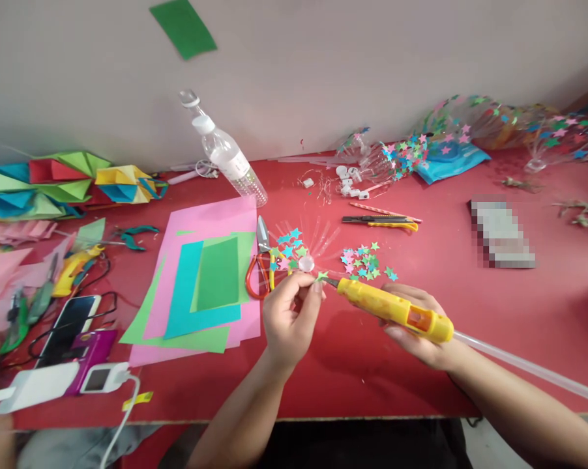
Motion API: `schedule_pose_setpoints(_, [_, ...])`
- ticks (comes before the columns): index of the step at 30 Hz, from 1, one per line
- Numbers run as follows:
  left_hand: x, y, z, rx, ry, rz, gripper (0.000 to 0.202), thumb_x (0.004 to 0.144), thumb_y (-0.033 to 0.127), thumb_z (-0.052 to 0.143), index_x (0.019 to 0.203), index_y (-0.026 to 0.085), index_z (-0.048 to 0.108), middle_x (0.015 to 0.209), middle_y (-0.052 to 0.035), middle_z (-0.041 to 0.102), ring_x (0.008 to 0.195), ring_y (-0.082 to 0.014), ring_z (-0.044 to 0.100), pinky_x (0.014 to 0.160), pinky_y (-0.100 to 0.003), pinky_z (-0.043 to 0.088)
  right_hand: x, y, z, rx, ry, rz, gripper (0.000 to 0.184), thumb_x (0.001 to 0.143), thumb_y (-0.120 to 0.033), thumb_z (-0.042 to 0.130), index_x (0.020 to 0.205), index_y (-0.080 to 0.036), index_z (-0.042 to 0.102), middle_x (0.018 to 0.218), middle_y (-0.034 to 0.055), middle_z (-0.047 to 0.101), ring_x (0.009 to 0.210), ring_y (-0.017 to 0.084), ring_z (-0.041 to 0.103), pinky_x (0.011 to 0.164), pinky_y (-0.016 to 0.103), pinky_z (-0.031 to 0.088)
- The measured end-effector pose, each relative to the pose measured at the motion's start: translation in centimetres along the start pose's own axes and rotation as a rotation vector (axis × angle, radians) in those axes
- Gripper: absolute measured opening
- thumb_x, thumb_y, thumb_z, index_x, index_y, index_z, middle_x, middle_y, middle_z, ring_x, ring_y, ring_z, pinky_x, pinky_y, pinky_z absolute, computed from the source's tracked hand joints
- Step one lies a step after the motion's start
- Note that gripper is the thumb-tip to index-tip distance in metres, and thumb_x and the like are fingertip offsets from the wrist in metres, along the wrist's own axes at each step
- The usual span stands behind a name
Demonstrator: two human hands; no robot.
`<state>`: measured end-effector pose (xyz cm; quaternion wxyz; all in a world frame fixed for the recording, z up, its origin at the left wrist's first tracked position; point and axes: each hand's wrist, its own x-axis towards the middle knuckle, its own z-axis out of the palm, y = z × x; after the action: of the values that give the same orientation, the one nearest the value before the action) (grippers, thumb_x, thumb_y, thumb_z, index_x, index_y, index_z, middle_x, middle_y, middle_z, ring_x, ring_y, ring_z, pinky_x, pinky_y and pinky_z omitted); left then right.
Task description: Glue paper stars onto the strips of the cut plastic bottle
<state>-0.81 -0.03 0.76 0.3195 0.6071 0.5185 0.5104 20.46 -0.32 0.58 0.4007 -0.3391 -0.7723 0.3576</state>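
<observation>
My right hand [418,332] is wrapped round a yellow glue gun [396,311] with a clear glue stick trailing from its back. The gun's nozzle touches a small green paper star [322,276] pinched in the fingertips of my left hand [291,314]. Just above my left fingers lies the cut top of a clear plastic bottle [306,263], its strips fanned out and dotted with paper stars. A loose heap of coloured paper stars [367,260] lies on the red table [352,371] beyond the gun.
Red-handled scissors [259,264] lie beside stacked pink, green and blue paper sheets [206,280]. A water bottle [225,156] leans at the wall. A utility knife [379,221], folded paper shapes [54,182], phones and chargers [73,352] and star-covered plastic pieces [470,124] surround the work area.
</observation>
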Motion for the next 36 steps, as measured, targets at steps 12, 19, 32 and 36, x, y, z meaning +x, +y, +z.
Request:
schedule_pose_setpoints(12, [0.11, -0.14, -0.16, -0.010, -0.019, -0.002, 0.015, 0.090, 0.020, 0.057, 0.075, 0.019, 0.059, 0.063, 0.0028, 0.057, 0.056, -0.0085, 0.051, 0.054, -0.021, 0.040, -0.02, 0.44, 0.19, -0.022, -0.009, -0.022, 0.030, 0.095, -0.040, 0.044, 0.071, -0.023, 0.042, 0.061, -0.0028, 0.043, 0.053, 0.013, 0.041, 0.049, 0.028, 0.033])
schedule_pose_setpoints(19, [0.11, -0.16, -0.13, -0.006, -0.019, -0.001, 0.015, 0.090, 0.021, 0.057, 0.076, 0.019, 0.059, 0.062, 0.0033, 0.057, 0.054, -0.0075, 0.049, 0.052, -0.020, 0.038, -0.20, 0.62, 0.25, -0.067, -0.009, -0.037, 0.030, 0.096, -0.040, 0.042, 0.071, -0.023, 0.039, 0.061, -0.0034, 0.041, 0.054, 0.013, 0.040, 0.049, 0.028, 0.033])
schedule_pose_setpoints(32, [0.12, 0.06, -0.10, 0.006, -0.022, 0.031, 0.016, 0.091, 0.019, 0.056, 0.075, 0.018, 0.058, 0.063, 0.0033, 0.057, 0.051, -0.0064, 0.047, 0.048, -0.019, 0.036, -0.20, 0.61, 0.31, -0.094, -0.007, -0.044, 0.028, 0.093, -0.035, 0.047, 0.070, -0.023, 0.039, 0.060, -0.0030, 0.044, 0.052, 0.013, 0.042, 0.048, 0.029, 0.034])
schedule_pose_setpoints(36, [0.28, 0.09, -0.16, 0.072, -0.026, 0.094, 0.015, 0.091, 0.017, 0.054, 0.076, 0.018, 0.058, 0.063, 0.0029, 0.055, 0.050, -0.0064, 0.046, 0.048, -0.019, 0.036, -0.08, 0.40, 0.23, -0.115, -0.004, -0.047, 0.027, 0.093, -0.034, 0.047, 0.070, -0.024, 0.040, 0.059, -0.0028, 0.044, 0.052, 0.013, 0.043, 0.048, 0.029, 0.033])
